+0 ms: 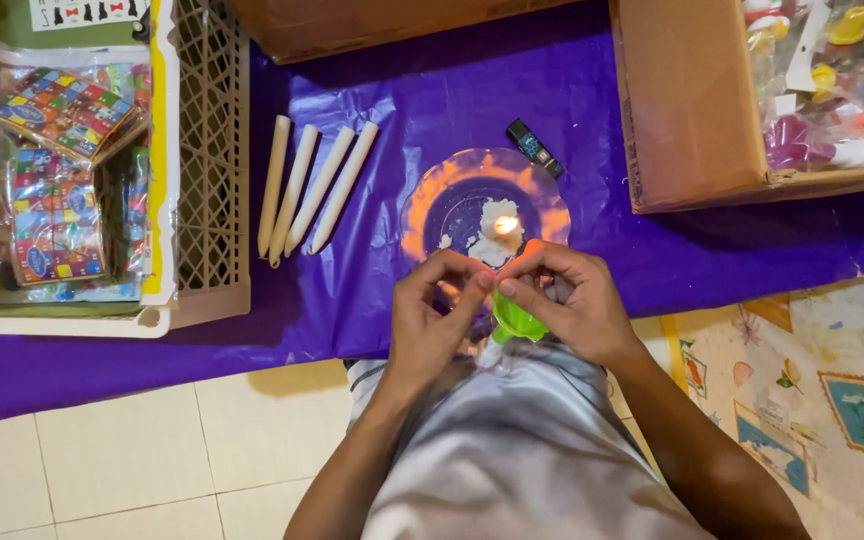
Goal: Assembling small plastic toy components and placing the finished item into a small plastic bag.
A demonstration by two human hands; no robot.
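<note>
Both hands meet just above the person's lap: the left hand (432,315) and the right hand (562,300) pinch a small green plastic piece (515,320) between fingertips, clamped on it from either side. Just beyond them a short candle stub (500,235) burns on a clear plate (432,200) over the purple sheet (602,90). With fingers this near the flame, I judge a burn or softened plastic the main risk, and a nudged plate could scorch the sheet.
</note>
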